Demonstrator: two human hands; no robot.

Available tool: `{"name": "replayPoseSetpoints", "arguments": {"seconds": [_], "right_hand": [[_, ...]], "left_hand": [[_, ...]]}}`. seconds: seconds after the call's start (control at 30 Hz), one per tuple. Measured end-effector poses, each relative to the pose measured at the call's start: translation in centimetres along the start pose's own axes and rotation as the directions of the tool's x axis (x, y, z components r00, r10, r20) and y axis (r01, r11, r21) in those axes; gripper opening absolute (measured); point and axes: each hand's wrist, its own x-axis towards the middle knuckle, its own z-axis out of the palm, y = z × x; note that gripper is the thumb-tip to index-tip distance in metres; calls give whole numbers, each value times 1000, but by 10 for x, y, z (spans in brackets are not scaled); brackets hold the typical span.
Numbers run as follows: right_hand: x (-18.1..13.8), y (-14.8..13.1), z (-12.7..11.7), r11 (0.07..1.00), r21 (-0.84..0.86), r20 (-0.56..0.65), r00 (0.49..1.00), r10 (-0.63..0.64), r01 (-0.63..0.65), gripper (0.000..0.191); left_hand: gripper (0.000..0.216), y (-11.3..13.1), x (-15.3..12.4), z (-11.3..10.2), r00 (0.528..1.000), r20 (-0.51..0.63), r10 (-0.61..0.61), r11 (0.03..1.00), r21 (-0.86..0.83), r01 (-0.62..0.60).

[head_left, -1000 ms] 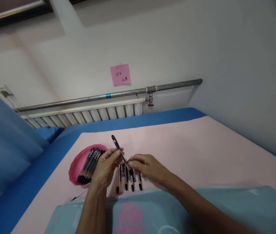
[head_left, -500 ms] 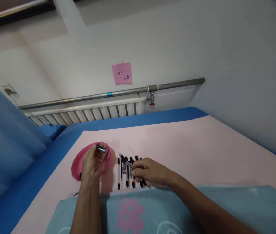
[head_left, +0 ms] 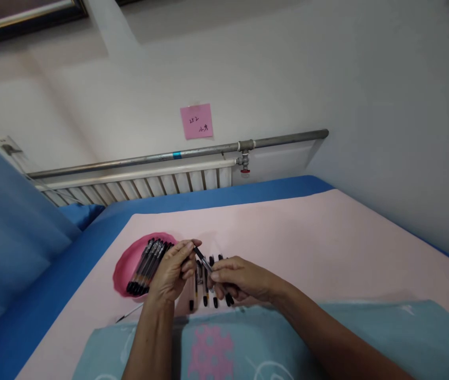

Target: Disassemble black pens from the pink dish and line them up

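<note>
My left hand (head_left: pixel 175 274) and my right hand (head_left: pixel 238 277) meet over a pink sheet (head_left: pixel 307 243), both pinched on one black pen (head_left: pixel 204 262) that slants up to the left between them. Under my hands lies a row of several black pens (head_left: pixel 208 287), side by side on the sheet. Just left of my left hand a pink dish (head_left: pixel 123 272) holds a bundle of several more black pens (head_left: pixel 148 266).
A light blue patterned cloth (head_left: pixel 327 338) covers the near edge. Blue bedding (head_left: pixel 50 285) borders the pink sheet at left and back. Behind stand a white radiator (head_left: pixel 137 184), a grey pipe (head_left: pixel 280 140) and a wall with a pink note (head_left: pixel 196 121).
Half a second ago my left hand was over the pink dish with a small piece; it has come back right and now meets my right hand on the pen.
</note>
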Motion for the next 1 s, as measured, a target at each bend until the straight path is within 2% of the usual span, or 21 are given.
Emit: {"name": "replayPoseSetpoints", "arguments": {"seconds": [0.13, 0.23, 0.33, 0.43, 0.6, 0.73, 0.8, 0.9, 0.93, 1.0], "right_hand": [[4, 2, 3, 999, -9, -131, 990, -43, 42, 19], [6, 3, 3, 996, 10, -176, 981, -82, 85, 22], [5, 3, 2, 991, 84, -114, 989, -91, 101, 17], [3, 2, 1, 985, 150, -22, 997, -79, 81, 22], [3, 0, 2, 971, 199, -164, 982, -97, 129, 12], [6, 3, 3, 944, 327, -41, 999, -21, 34, 24], [8, 5, 2, 951, 306, -63, 997, -37, 55, 26], [9, 6, 0, 940, 301, -170, 979, -111, 159, 17], [8, 6, 0, 931, 333, -165, 981, -99, 150, 18], [6, 4, 1, 912, 408, -74, 997, -13, 43, 22]], "left_hand": [[27, -1, 3, 0, 997, -60, 53, 998, 16, -52], [25, -2, 3, 2, 994, -74, 79, 997, 9, -79], [25, -1, 1, 2, 993, -72, 92, 996, -16, -93], [25, 0, 0, 2, 993, -69, 92, 995, -16, -94], [25, 0, 1, 3, 993, -75, 96, 995, -13, -97], [26, 0, 1, 3, 993, -72, 91, 996, -16, -92], [26, 0, 1, 3, 993, -73, 97, 995, -20, -99], [26, -1, 2, 2, 991, -81, 107, 993, -32, -110], [26, -1, 2, 1, 991, -83, 109, 993, -33, -112], [26, -1, 2, 1, 991, -79, 111, 993, -30, -114]]}}
